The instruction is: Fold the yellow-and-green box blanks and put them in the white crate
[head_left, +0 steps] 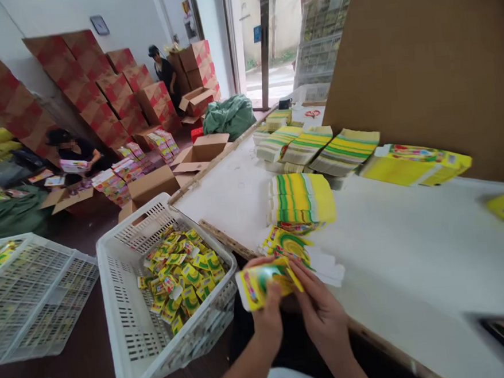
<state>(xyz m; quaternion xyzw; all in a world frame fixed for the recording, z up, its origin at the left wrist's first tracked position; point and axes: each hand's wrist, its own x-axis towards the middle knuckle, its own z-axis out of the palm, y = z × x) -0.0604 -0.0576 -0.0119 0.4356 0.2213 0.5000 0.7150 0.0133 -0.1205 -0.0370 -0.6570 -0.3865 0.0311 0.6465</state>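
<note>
A clock (99, 25) hung on the wall (136, 15) — below, cartons (84, 80) stood stacked; a green sack (228, 116) lay near the doorway (267, 50).

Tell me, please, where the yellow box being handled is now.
In the head view, the yellow box is at lower centre, held in the left hand with the right hand at its right end, just right of the white basket.
</note>
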